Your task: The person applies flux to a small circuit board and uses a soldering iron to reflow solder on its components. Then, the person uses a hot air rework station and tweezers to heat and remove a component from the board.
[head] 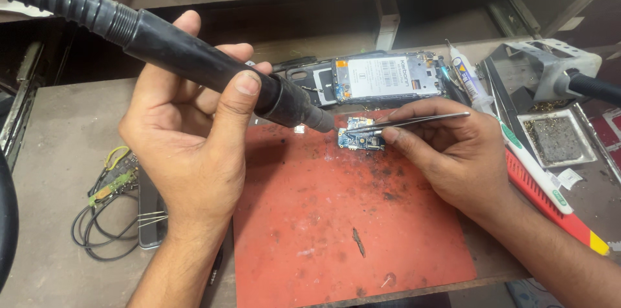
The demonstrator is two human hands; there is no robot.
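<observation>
- Workbench (71, 127): grey, worn top, wooden shelf edge above it.
- Red mat (336, 230): lies on the bench in front of the person, stained with dark specks and burn marks.
- Left hand (187, 133): wrapped firmly around the black hot-air wand (213, 65), thumb on top, fingers curled under. Ribbed hose runs off up-left. Wand is tilted down to the right, nozzle tip just beside the small circuit board.
- Right hand (453, 153): pinches metal tweezers (414, 120) between thumb and fingers, rest of the fingers curled. Tweezer tips reach left and sit on or just over the board; contact cannot be told for sure.
- Opened phone body (381, 78): behind the mat, back off, white label and inner frame exposed. Lies flat, near the board but apart from it.
- Metal stand (550, 69): far right, holds another black handle. Below it a shallow tray (556, 140) with dark gritty residue.
- Red-and-white tool (550, 198): long, lies diagonally beside the right wrist, on the mat's right edge.
- Cable bundle (107, 211): black wires plus a thin green board strip, left of the left wrist.
- Syringe-type tube (469, 78): white, right of the phone body, tip pointing up-left.
- Small circuit board (361, 135): blue, lies on the mat's top edge, between nozzle and tweezers.
- Tiny light-coloured part (299, 129): on the mat just under the nozzle, too small to identify.
</observation>
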